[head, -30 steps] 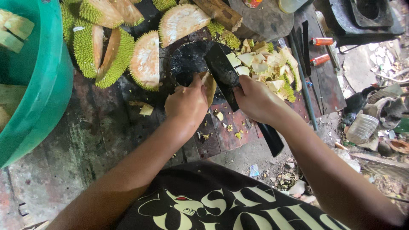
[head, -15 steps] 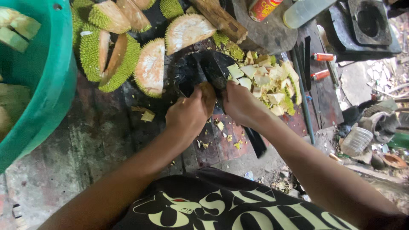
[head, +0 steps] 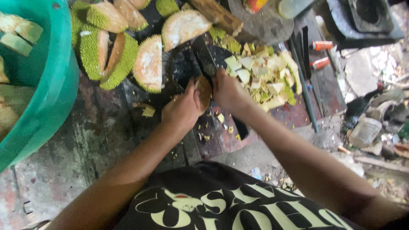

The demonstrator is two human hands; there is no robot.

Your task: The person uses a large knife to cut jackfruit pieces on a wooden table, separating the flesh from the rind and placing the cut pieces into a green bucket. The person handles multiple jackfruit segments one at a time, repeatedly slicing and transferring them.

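Note:
My left hand is closed around a brown seed-like piece over a dark wet board. My right hand grips a big dark cleaver by its handle, the blade lying flat and pointing away from me, right beside the brown piece. Spiky green durian husk halves with pale insides lie just beyond the left hand. A heap of pale yellow-green cut chunks sits to the right of the blade.
A large teal tub holding pale fruit pieces fills the left side. A log, a round grey lid, two orange-handled tools and a long dark bar lie at the back right. Rubbish litters the ground at right.
Both hands have shifted slightly toward the far side with the cleaver. The blade now lies flatter on the board, and the brown piece shows more clearly in my left hand.

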